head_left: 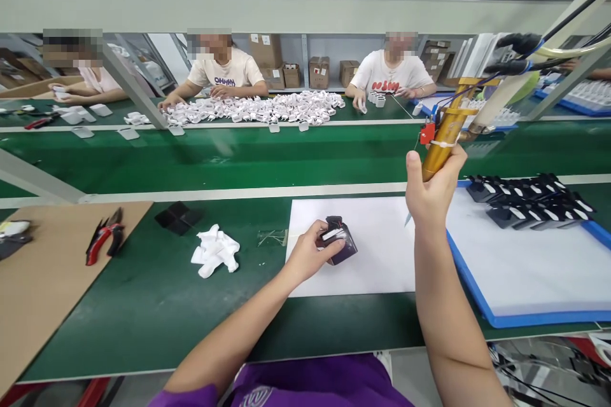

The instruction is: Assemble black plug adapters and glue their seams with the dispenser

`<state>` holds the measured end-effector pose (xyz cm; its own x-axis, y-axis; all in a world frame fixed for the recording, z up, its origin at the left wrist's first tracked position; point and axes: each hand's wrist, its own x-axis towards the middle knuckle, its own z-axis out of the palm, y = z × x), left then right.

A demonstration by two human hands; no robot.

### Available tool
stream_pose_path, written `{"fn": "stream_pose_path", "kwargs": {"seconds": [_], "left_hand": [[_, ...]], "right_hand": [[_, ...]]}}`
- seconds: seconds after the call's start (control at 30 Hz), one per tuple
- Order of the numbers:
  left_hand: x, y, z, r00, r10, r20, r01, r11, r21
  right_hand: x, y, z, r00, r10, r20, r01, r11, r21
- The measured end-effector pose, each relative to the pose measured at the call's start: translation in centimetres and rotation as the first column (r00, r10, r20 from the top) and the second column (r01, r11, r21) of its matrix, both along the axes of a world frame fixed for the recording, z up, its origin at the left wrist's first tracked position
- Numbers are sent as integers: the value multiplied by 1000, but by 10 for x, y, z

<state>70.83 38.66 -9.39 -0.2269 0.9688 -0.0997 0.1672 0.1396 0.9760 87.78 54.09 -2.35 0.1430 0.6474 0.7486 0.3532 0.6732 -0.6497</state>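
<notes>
Over a white sheet (372, 254) on the green bench, my left hand (312, 251) holds a small black part (344, 248) between thumb and fingers, tilted, with a pale patch on its upper side. To its right, my right hand (432, 194) is wrapped round a yellow cylindrical tool (446, 140), from which cables and a hose run up. The tool's pale pointed tip shows below that hand, apart from the black part. Several black parts like the held one (534, 200) stand in rows on a blue-rimmed tray (494, 318) at the right.
A crumpled white cloth (216, 250), flat black pieces (178, 218) and red-handled pliers (105, 236) lie left, the pliers on brown board (42, 267). A metal frame bar (286, 9) crosses above. Beyond the green belt (238, 159), people work around a pile of white parts (258, 107).
</notes>
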Motion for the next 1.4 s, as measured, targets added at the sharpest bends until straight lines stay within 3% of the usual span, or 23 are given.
{"fn": "stream_pose_path", "kwargs": {"seconds": [0.17,0.3,0.37,0.43,0.5,0.57,0.77,0.93,1.1,1.23,1.3,1.4], "left_hand": [[2,4,-3,960,-43,-277,67,995,77],[6,5,-8,900,39,-435,24,990,140],[7,6,-11,895,78,-440,-3,986,169],[8,7,-13,897,115,-426,-29,979,202],[9,7,-15,905,132,-405,-46,975,217],[11,7,-19,925,124,-359,-48,975,215],[27,-3,-40,974,1,-227,52,973,224],[33,-8,-49,976,-173,-132,201,951,236],[29,-6,-49,958,-200,-205,248,939,240],[21,-3,-54,955,-184,-234,234,950,209],[18,-2,-57,953,-187,-240,230,959,167],[14,1,-59,953,-179,-244,213,969,121]], "right_hand": [[23,0,-14,974,-131,187,115,989,90],[27,-33,-34,960,-196,203,147,962,230],[21,-59,-50,983,-54,177,16,978,209],[12,-82,-67,968,181,174,-199,976,90],[2,-99,-83,904,386,184,-380,922,-70],[-6,-106,-95,842,499,206,-463,863,-199],[-17,-95,-111,804,574,156,-498,793,-351],[-2,-78,-106,828,557,64,-480,763,-433],[59,-58,-92,874,480,81,-402,806,-434],[151,-20,-94,975,192,109,-115,865,-489],[205,5,-98,991,-15,137,86,845,-528],[278,48,-101,921,-329,209,388,726,-568]]}}
